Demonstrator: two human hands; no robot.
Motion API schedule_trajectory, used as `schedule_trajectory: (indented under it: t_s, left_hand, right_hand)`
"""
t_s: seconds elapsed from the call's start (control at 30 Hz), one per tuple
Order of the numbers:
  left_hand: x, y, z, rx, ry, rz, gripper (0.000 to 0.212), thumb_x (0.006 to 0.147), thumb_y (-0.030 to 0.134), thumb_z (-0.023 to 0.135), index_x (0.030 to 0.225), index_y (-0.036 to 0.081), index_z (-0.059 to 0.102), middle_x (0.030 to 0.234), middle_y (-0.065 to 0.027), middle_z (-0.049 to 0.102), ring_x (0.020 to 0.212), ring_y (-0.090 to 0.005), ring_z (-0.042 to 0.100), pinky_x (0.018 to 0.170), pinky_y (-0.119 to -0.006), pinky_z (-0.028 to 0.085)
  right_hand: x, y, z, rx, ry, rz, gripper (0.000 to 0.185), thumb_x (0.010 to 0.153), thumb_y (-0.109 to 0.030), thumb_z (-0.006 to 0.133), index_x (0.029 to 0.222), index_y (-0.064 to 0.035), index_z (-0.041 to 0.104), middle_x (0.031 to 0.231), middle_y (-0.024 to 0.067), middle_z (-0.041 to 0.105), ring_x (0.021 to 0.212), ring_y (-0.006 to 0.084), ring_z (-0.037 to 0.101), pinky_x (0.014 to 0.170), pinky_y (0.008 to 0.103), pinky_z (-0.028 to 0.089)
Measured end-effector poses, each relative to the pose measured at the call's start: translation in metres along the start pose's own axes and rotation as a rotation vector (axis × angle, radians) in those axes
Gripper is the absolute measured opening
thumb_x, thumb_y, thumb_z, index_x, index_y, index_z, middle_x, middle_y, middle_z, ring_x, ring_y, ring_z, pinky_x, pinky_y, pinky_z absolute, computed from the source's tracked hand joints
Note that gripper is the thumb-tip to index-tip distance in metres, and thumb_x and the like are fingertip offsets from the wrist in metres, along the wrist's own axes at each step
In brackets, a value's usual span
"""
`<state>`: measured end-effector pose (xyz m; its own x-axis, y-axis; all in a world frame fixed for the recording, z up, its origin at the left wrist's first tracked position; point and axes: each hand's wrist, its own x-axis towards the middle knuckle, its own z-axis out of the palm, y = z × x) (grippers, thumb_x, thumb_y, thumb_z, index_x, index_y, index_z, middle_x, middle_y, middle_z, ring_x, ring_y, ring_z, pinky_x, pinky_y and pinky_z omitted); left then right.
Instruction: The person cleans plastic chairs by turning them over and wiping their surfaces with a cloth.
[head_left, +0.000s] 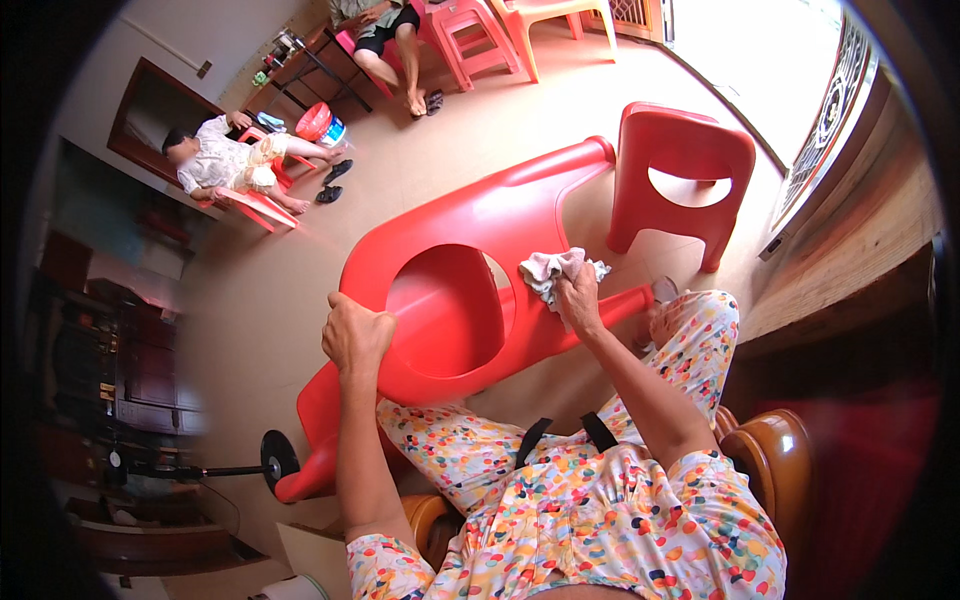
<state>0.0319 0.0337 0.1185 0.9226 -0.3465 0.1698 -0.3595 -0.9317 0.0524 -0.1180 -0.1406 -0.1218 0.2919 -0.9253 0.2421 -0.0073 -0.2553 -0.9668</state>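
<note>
A red plastic chair (480, 210) lies tipped over in front of my knees, its back with the large oval opening turned up towards me. My left hand (355, 335) grips the rim of that back, at the left of the opening. Bunched in my right hand (579, 296) is a pale pink and white cloth (546, 270). It rests against the chair's lower back, right of the opening, between two of the legs. Part of the chair's seat and its far legs are hidden behind the back and my left forearm.
Another red plastic chair (686, 150) stands upright at the right. Two people sit farther off, near a red bucket (315, 120) and stacked stools (472, 41). A black round stand base (279, 459) is at the left. Wooden armrests (776, 465) flank me.
</note>
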Motion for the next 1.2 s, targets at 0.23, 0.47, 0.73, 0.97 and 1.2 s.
schedule_trajectory:
  t_s: [0.23,0.47,0.73,0.97,1.2]
  left_hand:
    - [-0.013,-0.015,-0.024,0.032,-0.028,-0.006,0.046,0.060,0.015,0.058,0.096,-0.012,0.048,0.085,-0.0294,0.062,0.083,-0.0431,0.062,0.079,-0.046,0.049]
    - [-0.019,-0.028,-0.024,0.055,-0.052,0.016,0.050,0.058,0.018,0.061,0.096,-0.014,0.050,0.083,-0.0301,0.062,0.082,-0.0430,0.062,0.077,-0.045,0.050]
    - [-0.010,-0.045,-0.013,0.043,0.018,0.073,0.047,0.063,0.023,0.064,0.093,-0.012,0.051,0.084,-0.0307,0.062,0.082,-0.0455,0.061,0.076,-0.048,0.048]
    - [-0.008,-0.041,-0.012,0.103,0.009,0.065,0.049,0.065,0.026,0.065,0.094,-0.011,0.052,0.085,-0.0304,0.062,0.083,-0.0448,0.061,0.076,-0.048,0.048]
    - [-0.002,-0.042,-0.013,0.137,0.020,-0.023,0.052,0.067,0.032,0.065,0.096,-0.011,0.053,0.087,-0.0296,0.063,0.085,-0.0432,0.062,0.077,-0.048,0.049]
  right_hand:
    - [-0.011,-0.035,-0.008,-0.008,-0.025,0.063,0.017,0.080,-0.005,0.055,0.096,-0.0014,0.057,0.089,0.0150,0.050,0.083,0.0294,0.049,0.076,0.0385,0.040]
    - [-0.025,-0.047,-0.006,-0.257,0.000,-0.056,0.025,0.079,-0.006,0.057,0.104,-0.0032,0.057,0.103,0.0180,0.051,0.096,0.0341,0.049,0.084,0.0419,0.038]
    - [-0.055,-0.090,0.008,-0.378,-0.359,-0.503,0.057,0.076,-0.022,0.062,0.125,0.0012,0.046,0.137,0.0200,0.037,0.131,0.0391,0.027,0.108,0.0557,0.017]
    - [0.000,-0.081,0.035,-0.426,-0.302,-0.466,0.054,0.081,-0.033,0.058,0.122,0.0015,0.049,0.133,0.0177,0.042,0.124,0.0388,0.036,0.105,0.0542,0.022]
    - [-0.004,-0.045,0.001,-0.469,-0.374,-0.521,0.022,0.085,-0.026,0.055,0.103,-0.0165,0.064,0.129,0.0135,0.048,0.124,0.0295,0.039,0.100,0.0508,0.028]
